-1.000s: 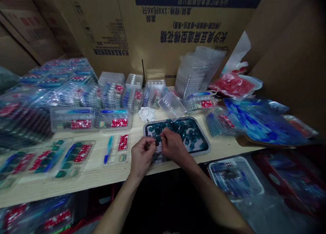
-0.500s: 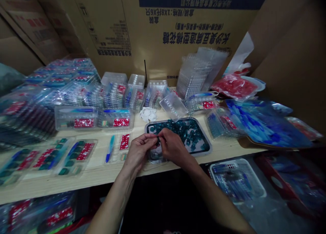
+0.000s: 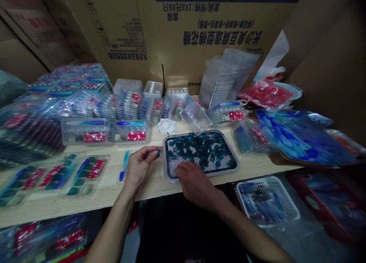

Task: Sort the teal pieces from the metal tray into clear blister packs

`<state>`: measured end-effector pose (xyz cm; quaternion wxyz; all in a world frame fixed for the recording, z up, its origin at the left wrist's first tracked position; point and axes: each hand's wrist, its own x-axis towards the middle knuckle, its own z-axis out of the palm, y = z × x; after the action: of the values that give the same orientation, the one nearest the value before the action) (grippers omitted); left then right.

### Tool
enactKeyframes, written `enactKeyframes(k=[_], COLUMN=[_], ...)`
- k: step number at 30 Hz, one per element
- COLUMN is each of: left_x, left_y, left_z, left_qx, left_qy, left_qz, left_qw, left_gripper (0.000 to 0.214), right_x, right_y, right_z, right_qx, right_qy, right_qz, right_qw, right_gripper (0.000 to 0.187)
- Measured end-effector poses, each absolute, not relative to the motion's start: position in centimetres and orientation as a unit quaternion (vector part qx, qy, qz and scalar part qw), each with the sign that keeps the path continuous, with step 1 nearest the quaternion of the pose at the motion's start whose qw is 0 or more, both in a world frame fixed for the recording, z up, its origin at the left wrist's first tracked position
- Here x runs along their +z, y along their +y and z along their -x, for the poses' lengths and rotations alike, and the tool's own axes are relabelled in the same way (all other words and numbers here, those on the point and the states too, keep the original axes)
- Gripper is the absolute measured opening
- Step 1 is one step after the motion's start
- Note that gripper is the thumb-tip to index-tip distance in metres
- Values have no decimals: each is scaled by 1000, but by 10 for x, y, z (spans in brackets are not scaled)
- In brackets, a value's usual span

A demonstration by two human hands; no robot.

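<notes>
Teal pieces [image 3: 201,152] lie spread in a metal tray [image 3: 233,164] on the wooden table [image 3: 154,184]. My left hand [image 3: 139,167] is nearly closed, pinching one piece [image 3: 158,152] between its fingertips just left of the tray. My right hand [image 3: 196,184] is loosely open over the tray's near rim, holding nothing I can see. A blue pen [image 3: 124,165] lies left of my left hand, and a clear box [image 3: 196,117] sits against the tray's far rim

Cardboard carton [image 3: 200,34] behind stacked clear plastic trays [image 3: 219,79]; red bag [image 3: 265,95] beside them.
</notes>
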<state>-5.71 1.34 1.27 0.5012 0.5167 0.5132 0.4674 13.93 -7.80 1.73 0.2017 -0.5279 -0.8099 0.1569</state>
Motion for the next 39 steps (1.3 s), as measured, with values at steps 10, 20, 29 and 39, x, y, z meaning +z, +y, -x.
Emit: enactKeyframes(k=[10,20,29,39], left_x=[-22,-28,3,11], left_y=[13,13,6,-10], left_z=[35,42,41,36], left_qx=[360,421,485,443], left_qy=[428,447,468,477], left_qz=[-773,-672,-301,-270], left_qw=[301,413,675,710], left_gripper=[14,17,31,36], right_x=[6,-5,3,4], right_y=[-92,-82,-72,-60], right_z=[-114,-118,-116,-126], right_qx=[165,169,165,69], right_qy=[-828,-837,-766,-835], right_qz=[513,491,546,478], right_qw=[151,172,295,264], right_gripper=[31,20,47,62])
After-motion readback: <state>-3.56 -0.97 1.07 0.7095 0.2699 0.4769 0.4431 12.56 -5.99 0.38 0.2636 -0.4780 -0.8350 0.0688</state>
